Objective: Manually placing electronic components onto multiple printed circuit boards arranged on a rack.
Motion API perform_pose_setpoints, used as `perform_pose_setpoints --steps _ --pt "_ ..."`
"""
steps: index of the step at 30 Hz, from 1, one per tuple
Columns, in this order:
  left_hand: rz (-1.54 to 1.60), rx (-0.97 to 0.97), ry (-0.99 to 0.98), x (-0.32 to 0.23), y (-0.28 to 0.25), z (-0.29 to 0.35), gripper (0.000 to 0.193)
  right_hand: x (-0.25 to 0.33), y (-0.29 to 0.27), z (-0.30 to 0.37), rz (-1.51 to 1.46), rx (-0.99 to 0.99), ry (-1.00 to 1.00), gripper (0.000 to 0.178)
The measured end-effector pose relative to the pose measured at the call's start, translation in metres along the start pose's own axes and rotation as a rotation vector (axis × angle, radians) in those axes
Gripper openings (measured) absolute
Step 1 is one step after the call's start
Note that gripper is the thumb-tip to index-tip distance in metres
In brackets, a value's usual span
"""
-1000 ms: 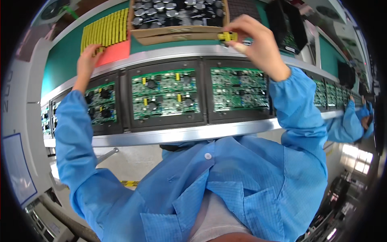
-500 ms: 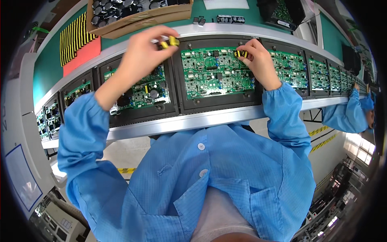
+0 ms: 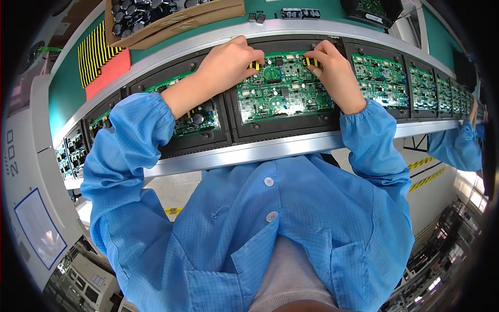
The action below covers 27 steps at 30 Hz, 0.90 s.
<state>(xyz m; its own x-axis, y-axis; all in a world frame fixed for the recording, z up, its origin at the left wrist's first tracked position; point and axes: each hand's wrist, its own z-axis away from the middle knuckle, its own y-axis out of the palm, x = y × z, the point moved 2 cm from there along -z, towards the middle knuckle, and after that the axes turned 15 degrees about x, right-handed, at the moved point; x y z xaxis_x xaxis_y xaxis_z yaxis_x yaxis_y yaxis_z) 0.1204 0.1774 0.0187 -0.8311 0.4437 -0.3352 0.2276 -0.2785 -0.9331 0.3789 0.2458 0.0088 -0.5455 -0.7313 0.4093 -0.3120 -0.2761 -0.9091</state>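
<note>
In front of me a green circuit board panel [image 3: 259,107] lies in a black carrier frame [image 3: 286,128]. Over its upper left corner, my left hand [image 3: 226,65] is closed on a small yellow-and-black transformer [image 3: 255,66]. Another yellow-and-black transformer [image 3: 310,62] is pinched by my right hand [image 3: 337,75] at the panel's upper right. Both parts are low over the board; the fingers hide whether their pins touch it. My left forearm covers part of the neighbouring board [image 3: 208,115], which bears black round capacitors and a yellow part.
A cardboard box [image 3: 176,26] of black capacitors stands at the back left, beside a yellow-and-black striped sheet [image 3: 97,54]. Loose black parts [image 3: 300,13] and a black bin [image 3: 371,13] lie behind the line. Further boards [image 3: 382,78] run right, toward another person's blue sleeve [image 3: 455,145].
My left hand has moved right with its transformer, from above the neighbouring board's edge to the panel's upper left. My right hand stays near the upper right corner, still gripping its transformer.
</note>
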Motion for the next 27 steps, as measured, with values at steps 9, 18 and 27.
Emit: perform_pose_setpoints --steps 9,18,27 --pt "-0.125 -0.045 0.003 -0.003 0.010 0.003 0.021 0.002 -0.027 0.038 -0.373 0.145 -0.027 0.043" --pt "-0.024 -0.208 0.073 -0.009 -0.012 0.015 0.021 0.013 -0.003 0.054 -0.125 0.122 -0.012 0.030" --pt "0.453 0.086 0.119 -0.035 0.015 0.032 0.022 0.020 -0.007 0.053 -0.026 0.126 -0.050 0.026"
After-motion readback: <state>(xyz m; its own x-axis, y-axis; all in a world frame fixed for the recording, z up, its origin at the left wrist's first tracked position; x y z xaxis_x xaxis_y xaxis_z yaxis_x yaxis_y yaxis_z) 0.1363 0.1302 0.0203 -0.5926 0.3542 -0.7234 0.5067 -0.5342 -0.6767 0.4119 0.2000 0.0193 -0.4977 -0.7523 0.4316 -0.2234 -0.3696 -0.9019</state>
